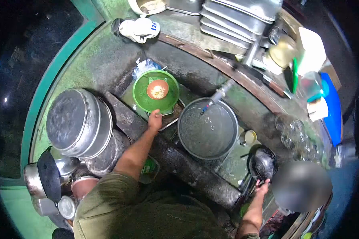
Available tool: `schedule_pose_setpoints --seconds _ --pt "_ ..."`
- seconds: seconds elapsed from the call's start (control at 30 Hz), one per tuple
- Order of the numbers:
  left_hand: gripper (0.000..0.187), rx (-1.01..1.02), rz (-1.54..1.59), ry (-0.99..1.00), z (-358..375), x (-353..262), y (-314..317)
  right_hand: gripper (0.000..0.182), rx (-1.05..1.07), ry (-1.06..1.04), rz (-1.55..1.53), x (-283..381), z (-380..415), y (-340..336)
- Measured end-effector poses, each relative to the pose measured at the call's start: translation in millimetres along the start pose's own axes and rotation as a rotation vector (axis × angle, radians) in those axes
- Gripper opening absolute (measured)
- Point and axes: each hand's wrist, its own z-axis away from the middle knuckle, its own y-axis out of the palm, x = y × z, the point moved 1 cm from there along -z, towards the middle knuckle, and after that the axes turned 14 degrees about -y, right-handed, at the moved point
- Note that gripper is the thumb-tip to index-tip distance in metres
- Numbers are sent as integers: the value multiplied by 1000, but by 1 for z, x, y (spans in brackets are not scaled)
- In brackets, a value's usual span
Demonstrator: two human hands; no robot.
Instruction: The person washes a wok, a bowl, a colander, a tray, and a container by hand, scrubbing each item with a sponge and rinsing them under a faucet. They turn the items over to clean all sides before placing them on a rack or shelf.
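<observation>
My left hand (155, 120) is closed at the near rim of a round green plastic colander (137, 101). Inside the colander sits a small orange-brown bowl (150, 95) holding pale, crumbly bits (158, 92). Over on the right, my right hand (262, 186) has its fingers curled at the lower edge of a dark, shiny pan (264, 161); its exact grip is partly hidden. Between my hands stands a big metal basin (207, 129) of cloudy water, with a pipe (219, 95) reaching over it.
Large blackened pots (73, 121) stack up at left. A small yellowish cup (250, 137) stands right of the basin. Stacked metal trays (235, 24), a knife (267, 81) and glasses (295, 137) line the ledge. A white bottle (137, 30) lies at the back. One round patch at right is blurred.
</observation>
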Motion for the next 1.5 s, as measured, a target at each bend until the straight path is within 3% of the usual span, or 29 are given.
schedule_pose_setpoints --seconds 0.03,0.07,0.13,0.2,0.27,0.3,0.4,0.47,0.53,0.6,0.67,0.7,0.77,0.83,0.87,0.93,1.0,1.07,1.13,1.27,1.33,1.4,1.43,1.5 --pt "38 88 247 -151 -6 -25 -12 38 182 -53 -76 -11 -20 -8" --pt "50 112 359 -427 -11 -49 -18 36 97 -18 -26 -4 -16 -6" --pt "54 55 402 -560 -35 -74 -18 40 216 -1 69 0 -32 -28" --pt "56 102 399 -688 -74 -67 -8 35 88 -86 50 9 2 -21" --pt "57 162 392 -800 -110 -45 6 31 -40 -280 328 22 29 -20" --pt "56 170 396 -745 -127 -25 14 33 1 -369 323 18 25 -30" --pt "48 157 405 -708 -129 -33 11 34 29 -382 319 28 93 -16" --pt "40 154 356 -651 -135 -31 7 35 85 -365 367 25 96 -23" --pt "45 229 386 -583 -104 -75 -20 33 66 -359 421 25 110 -17" --pt "49 360 140 -432 -85 -90 -36 29 143 -343 435 29 134 -6" --pt "54 458 57 -461 -50 -98 -31 28 150 -359 371 27 146 0" --pt "59 504 -92 -313 -17 -117 -26 26 154 -360 381 24 145 0" --pt "68 460 -241 147 11 -86 15 24 190 -361 389 23 153 9" --pt "74 416 -258 311 38 -70 52 23 270 -377 355 21 159 16" --pt "75 462 -276 163 65 -102 51 21 310 -384 365 23 164 22" --pt "73 397 -390 110 90 -116 59 19 338 -365 332 26 175 27" --pt "70 341 -378 349 103 -121 66 19 370 -425 331 29 186 29" --pt "62 412 -376 321 119 -123 74 19 358 -444 339 28 187 23" --pt "56 471 -488 226 129 -124 82 20 352 -457 363 25 187 17" --pt "56 527 -412 184 134 -98 121 22 351 -454 384 25 193 6" --pt "56 637 -659 -7 132 -84 136 22 368 -469 394 22 195 3" --pt "62 561 -509 74 141 -87 133 22 359 -448 394 21 198 3" --pt "60 583 -468 -75 144 -90 132 22 349 -421 399 21 200 3" --pt "59 564 -431 -118 139 -86 132 22 364 -416 385 20 204 5"
